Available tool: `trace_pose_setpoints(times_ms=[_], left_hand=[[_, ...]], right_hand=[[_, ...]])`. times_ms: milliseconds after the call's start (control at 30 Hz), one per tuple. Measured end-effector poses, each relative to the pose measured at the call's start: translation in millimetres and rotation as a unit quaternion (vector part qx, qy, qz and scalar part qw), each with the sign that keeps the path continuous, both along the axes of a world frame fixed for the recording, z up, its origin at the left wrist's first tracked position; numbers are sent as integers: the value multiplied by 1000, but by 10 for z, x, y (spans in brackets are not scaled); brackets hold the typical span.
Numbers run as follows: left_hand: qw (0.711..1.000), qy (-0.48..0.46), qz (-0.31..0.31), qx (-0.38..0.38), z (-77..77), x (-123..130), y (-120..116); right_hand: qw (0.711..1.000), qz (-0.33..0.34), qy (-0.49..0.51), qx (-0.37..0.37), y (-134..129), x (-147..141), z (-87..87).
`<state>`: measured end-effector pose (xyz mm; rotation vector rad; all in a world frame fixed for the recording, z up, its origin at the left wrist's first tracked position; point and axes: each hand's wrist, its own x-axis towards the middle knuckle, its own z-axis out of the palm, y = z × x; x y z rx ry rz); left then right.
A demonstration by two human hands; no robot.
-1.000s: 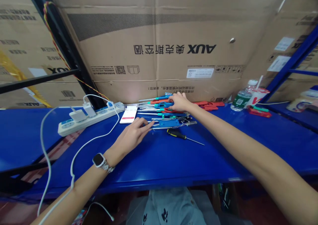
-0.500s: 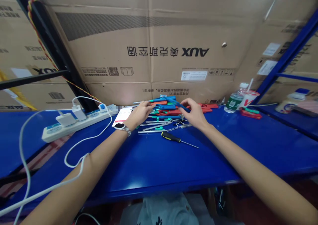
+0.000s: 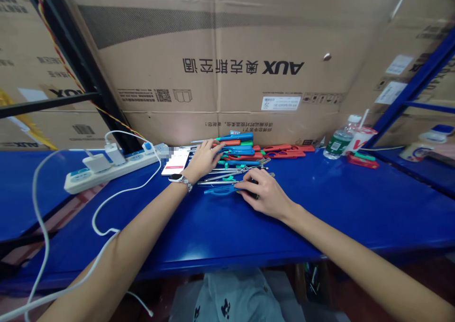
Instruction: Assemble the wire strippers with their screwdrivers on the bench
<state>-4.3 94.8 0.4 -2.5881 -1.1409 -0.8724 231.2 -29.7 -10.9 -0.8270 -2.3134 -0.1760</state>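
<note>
My right hand (image 3: 265, 191) is closed on a blue plastic part (image 3: 222, 190), long and curved with a looped outline and blurred by motion. It is just above the blue table, in front of the pile. My left hand (image 3: 204, 160) rests on the left side of the pile, fingers stretched over it and holding nothing I can see. Blue-handled tools (image 3: 245, 150), orange-red plastic parts (image 3: 291, 151) and thin metal rods (image 3: 218, 183) make up the pile. The black and yellow screwdriver is mostly covered by my right hand.
A phone (image 3: 177, 161) with a lit screen lies left of the pile. Further left is a white power strip (image 3: 117, 169) with chargers and cables. A water bottle (image 3: 336, 142) and a cup (image 3: 359, 139) stand at right. Behind rises a large cardboard box (image 3: 241, 37).
My right hand has come down and toward me from the pile with the blue plastic part, now over the screwdriver. My left hand has stayed at the pile's left side.
</note>
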Motion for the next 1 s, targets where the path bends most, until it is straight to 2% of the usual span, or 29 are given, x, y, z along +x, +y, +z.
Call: trace_pose_setpoints(times_ms=[67,133,267,400,500,600,700,800,1000], left_hand=[[999,-32,-10,11,60,-27,-155],[996,-71,-47,8,101,-75,-369],[984,-64,-144,-79,86,-187,-822],[974,-21,-170,-150,33,-234,-1056],[971,8,-163,-173,32,-222,-1088],[974,3,-149,-170,33,-227,-1050],[981,-27,-118,-150,-3,-283,-958],[987,-11,-87,-133,-59,-355,-845],[987,126,-68,-78,-88,-327,-655]], right_hand=[[1000,10,-27,2,-80,-28,-16],[998,26,-54,-13,-152,-47,-34],[992,50,-84,-73,-236,-72,-43],[994,24,8,-107,-203,-62,-35],[985,-42,100,-132,-81,-15,-37],[976,-89,92,-174,110,48,-13],[976,-91,18,-195,329,85,54],[974,-76,-24,-211,501,95,120],[969,-85,30,-231,568,230,111]])
